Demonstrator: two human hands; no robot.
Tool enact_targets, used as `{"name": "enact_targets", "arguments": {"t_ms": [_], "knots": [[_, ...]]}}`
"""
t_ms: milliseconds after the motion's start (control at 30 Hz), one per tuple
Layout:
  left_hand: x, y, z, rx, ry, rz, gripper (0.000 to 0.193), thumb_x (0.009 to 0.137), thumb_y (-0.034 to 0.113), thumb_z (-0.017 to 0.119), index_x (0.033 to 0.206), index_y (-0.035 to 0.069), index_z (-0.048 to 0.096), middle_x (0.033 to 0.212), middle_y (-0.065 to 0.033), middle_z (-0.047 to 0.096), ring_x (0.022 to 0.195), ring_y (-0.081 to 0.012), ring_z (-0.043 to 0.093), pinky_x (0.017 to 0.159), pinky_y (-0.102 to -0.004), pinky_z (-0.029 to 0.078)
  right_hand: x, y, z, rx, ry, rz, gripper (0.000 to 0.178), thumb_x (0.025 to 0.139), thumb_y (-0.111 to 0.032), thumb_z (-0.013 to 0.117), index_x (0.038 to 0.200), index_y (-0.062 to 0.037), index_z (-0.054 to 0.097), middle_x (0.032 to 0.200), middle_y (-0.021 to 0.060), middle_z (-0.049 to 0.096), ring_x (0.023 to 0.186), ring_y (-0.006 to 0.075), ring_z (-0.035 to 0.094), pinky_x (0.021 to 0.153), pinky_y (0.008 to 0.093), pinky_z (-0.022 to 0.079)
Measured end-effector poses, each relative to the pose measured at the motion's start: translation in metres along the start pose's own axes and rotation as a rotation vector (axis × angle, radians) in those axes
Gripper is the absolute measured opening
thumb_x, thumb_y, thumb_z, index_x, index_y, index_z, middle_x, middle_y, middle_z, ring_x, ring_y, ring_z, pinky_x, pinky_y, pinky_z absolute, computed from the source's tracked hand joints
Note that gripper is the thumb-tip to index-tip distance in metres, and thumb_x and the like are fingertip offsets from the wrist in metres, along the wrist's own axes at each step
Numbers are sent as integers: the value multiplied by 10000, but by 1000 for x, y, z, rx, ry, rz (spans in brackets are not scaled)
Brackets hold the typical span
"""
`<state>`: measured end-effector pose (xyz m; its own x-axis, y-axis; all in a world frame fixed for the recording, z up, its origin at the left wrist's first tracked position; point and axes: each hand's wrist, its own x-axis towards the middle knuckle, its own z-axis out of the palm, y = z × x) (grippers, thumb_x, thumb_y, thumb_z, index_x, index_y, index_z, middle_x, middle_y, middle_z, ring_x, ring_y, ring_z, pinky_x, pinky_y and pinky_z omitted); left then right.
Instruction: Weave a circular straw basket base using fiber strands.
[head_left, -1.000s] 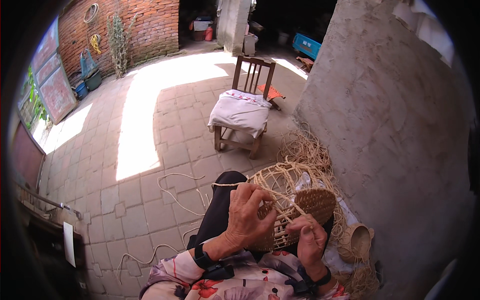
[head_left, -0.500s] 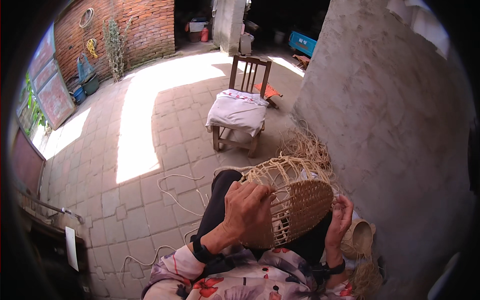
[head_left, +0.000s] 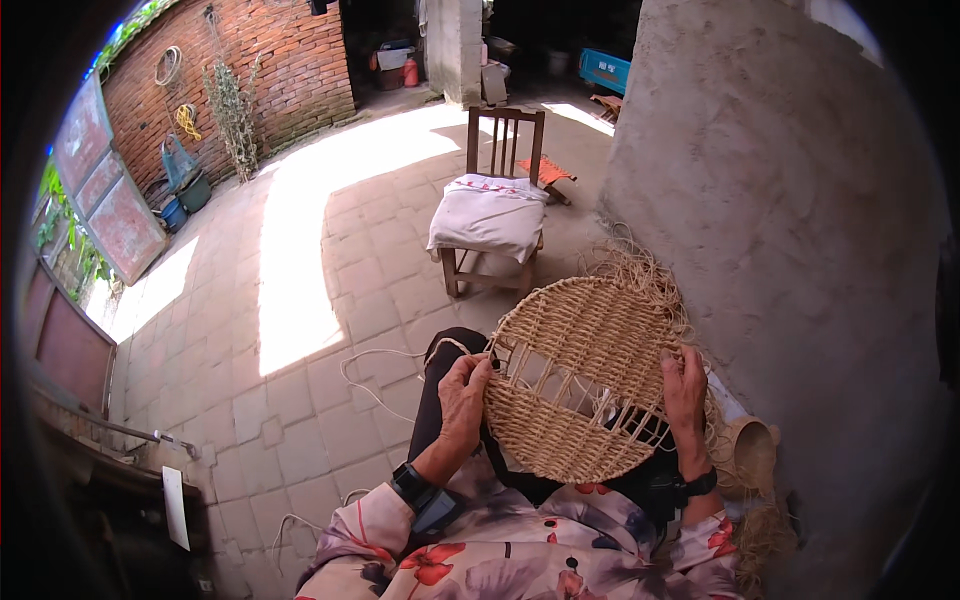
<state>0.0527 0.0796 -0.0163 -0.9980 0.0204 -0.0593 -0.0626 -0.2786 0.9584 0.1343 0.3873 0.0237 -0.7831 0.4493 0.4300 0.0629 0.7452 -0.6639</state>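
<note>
Over my lap is an oval woven straw-cord piece (head_left: 590, 325), its broad face turned up toward me. A gap runs across its middle, where only bare lengthwise cords span between two tightly woven parts. My left hand (head_left: 463, 400) is closed at its left edge, thumb and fingers pinching the rim. From beside that hand a loose cord (head_left: 385, 352) trails over my dark-trousered knee to the floor. On the opposite edge, my right hand (head_left: 686, 400) grips the rim near the end of the gap, its fingers partly hidden behind the weave.
Ahead stands a wooden chair (head_left: 490, 215) with a white cloth on its seat, an orange-topped folding stool (head_left: 548, 174) behind it. Loose straw cord (head_left: 640, 272) heaps against the grey wall (head_left: 780, 230) at right. A tan rounded container (head_left: 752, 447) lies by my right forearm.
The woven piece has been tipped so its broad face shows. My left hand has moved from above its middle down to the left edge; my right hand has risen onto the right edge.
</note>
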Motion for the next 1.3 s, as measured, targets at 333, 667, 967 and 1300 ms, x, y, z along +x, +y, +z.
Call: {"name": "enact_targets", "arguments": {"t_ms": [333, 667, 967, 1300], "knots": [[-6, 9, -45, 28, -300, -123, 301, 1056, 283, 511, 1151, 18, 618, 978, -10, 613, 866, -81, 601, 799, -219, 495, -12, 15, 20, 43, -23, 101, 341, 953, -276, 623, 1032, 49, 553, 921, 211, 586, 846, 357, 563, 802, 428, 460], [-17, 4, -38, 292, -147, 83, 180, 1030, 155, 529, 1034, -5, 610, 833, -22, 617, 702, -83, 598, 643, -248, 530, -1, 8, 7, 32, -49, 46, 345, 942, -275, 637, 1026, 50, 556, 918, 203, 582, 846, 330, 552, 805, 412, 459], [-17, 13, -29, 282, -60, 33, 103, 989, 73, 575, 1037, -10, 614, 878, -32, 630, 747, -90, 627, 662, -237, 558, -2, 12, 10, 60, 9, 20, 368, 950, -293, 623, 1057, 54, 561, 956, 210, 596, 888, 343, 572, 826, 408, 463], [-16, 1, -34, 427, -73, 272, 118, 973, 83, 610, 976, -22, 663, 904, -42, 657, 760, -97, 651, 683, -228, 549, -3, 13, 8, 73, -10, 35, 372, 960, -314, 615, 1022, 46, 547, 900, 186, 548, 828, 306, 521, 773, 405, 448]]}}
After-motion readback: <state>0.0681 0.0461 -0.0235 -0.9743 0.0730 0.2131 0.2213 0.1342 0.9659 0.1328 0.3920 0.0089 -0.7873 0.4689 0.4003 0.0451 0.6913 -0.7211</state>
